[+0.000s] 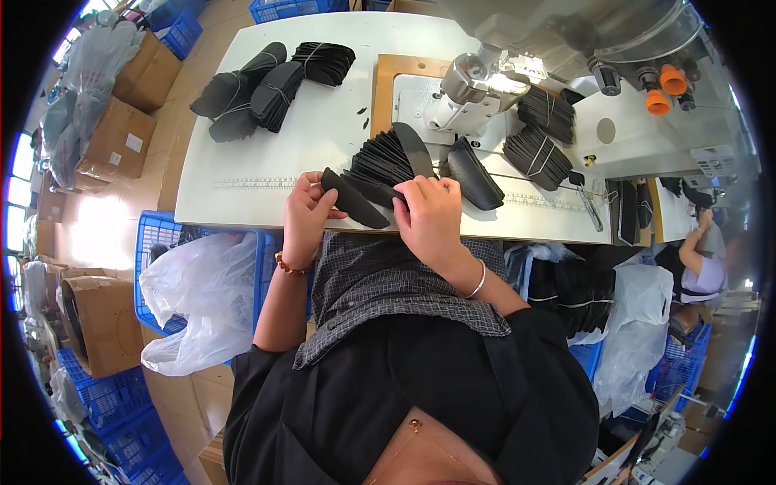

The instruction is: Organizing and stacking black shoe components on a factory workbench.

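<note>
Between the thumb and fingers of my left hand [309,206] is a black curved piece [353,200], flat and thin, held over the table's front edge. My right hand [428,212] is closed at the near end of a fanned stack of black pieces [378,162]; its fingertips pinch one of them. One longer black piece [412,149] leans at the far side of that stack. Just right of my right hand lies a curved black bundle [475,175]. Beyond the stack stands the sewing machine head [477,89] over its metal plate.
Tied black bundles [279,93] lie at the table's far left, and more tied bundles [537,153] sit right of the machine. Thread snips [588,202] rest near the right front edge. Blue crates [145,234] with plastic bags stand below. Another person [702,263] works at far right.
</note>
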`<state>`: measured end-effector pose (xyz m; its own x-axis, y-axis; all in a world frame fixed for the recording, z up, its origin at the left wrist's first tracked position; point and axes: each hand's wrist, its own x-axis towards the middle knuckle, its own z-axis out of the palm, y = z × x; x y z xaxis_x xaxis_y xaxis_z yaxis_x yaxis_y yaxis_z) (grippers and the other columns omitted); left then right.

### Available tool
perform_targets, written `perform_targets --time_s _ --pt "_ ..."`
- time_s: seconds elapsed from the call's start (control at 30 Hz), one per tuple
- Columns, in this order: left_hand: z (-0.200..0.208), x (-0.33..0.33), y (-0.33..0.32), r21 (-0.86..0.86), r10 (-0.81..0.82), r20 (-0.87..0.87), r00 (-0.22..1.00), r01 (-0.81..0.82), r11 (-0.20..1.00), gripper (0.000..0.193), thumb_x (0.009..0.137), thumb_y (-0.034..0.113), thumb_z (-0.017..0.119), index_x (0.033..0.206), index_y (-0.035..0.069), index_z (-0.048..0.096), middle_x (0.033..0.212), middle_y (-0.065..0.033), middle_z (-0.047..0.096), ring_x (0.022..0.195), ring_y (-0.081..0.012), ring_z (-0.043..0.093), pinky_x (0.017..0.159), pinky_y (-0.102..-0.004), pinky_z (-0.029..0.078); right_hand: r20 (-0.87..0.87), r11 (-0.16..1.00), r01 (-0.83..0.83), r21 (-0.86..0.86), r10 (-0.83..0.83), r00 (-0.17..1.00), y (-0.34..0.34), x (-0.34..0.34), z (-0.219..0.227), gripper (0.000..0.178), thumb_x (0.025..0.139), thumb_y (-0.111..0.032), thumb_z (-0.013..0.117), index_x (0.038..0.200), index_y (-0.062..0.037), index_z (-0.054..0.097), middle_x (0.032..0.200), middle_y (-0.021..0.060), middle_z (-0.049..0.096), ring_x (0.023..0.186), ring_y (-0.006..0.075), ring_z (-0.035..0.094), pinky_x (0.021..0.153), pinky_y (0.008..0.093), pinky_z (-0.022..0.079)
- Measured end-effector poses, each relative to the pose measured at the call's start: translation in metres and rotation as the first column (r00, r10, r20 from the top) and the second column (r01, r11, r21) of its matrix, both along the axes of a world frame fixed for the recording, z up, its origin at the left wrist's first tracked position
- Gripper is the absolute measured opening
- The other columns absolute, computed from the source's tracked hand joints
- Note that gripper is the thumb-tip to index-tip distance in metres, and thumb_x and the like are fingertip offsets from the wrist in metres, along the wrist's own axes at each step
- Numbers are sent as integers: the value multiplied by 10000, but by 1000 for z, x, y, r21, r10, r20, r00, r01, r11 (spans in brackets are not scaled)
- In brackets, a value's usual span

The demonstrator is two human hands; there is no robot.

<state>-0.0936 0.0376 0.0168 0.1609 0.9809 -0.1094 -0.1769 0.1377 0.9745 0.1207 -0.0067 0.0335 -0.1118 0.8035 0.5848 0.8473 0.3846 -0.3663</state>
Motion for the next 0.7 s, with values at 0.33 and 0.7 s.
perform_targets --time_s 0.33,0.7 --pt "2 4 -3 -28 -12 75 997 14 1000 258 966 -46 577 1216 -19 519 1064 -110 667 925 -144 670 767 -280 610 46 999 32 25 -33 998 -5 1 -2 255 770 -68 774 991 -99 651 852 31 564 826 230 562 847 426 371" --pt "-8 21 9 -17 -79 -135 988 77 997 262 923 -88 588 1160 -17 500 1008 -80 599 889 -132 636 788 -273 625 40 1000 1 31 -2 999 -4 4 -3 303 784 -122 793 1065 -114 679 862 5 564 819 217 555 840 427 362"
